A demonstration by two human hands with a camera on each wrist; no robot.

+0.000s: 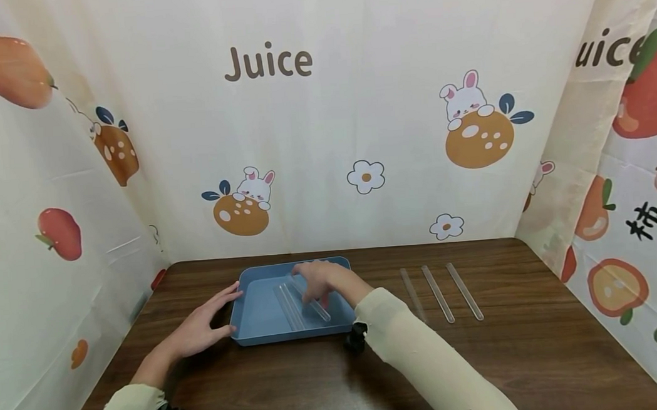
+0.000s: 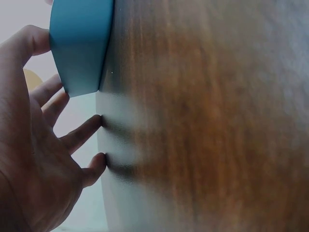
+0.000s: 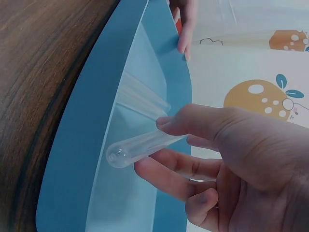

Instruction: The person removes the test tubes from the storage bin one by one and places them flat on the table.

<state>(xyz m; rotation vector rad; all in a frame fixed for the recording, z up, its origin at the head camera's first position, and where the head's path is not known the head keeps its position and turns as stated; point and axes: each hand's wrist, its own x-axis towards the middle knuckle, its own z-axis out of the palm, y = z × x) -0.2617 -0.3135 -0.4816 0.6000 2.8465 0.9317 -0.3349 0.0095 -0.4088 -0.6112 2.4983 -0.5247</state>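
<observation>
A blue tray [image 1: 258, 309] lies on the table, with two clear plastic test tubes [image 1: 291, 307] side by side in it. Another clear test tube [image 3: 140, 150], its rounded end toward the near side, is pinched between the thumb and fingers of my right hand [image 1: 317, 278]. That tube is over the tray, tilted; whether it touches the tray floor I cannot tell. My left hand [image 1: 200, 327] has its fingers spread and touches the tray's left side, the thumb near the front corner. In the left wrist view, two fingertips of the left hand [image 2: 43, 159] rest on the tabletop.
To the right of the tray, three more clear tubes [image 1: 438, 293] lie roughly parallel on the brown wooden table [image 1: 294, 382]. A white curtain [image 1: 323, 117] printed with fruit and rabbits hangs behind the table and along both sides.
</observation>
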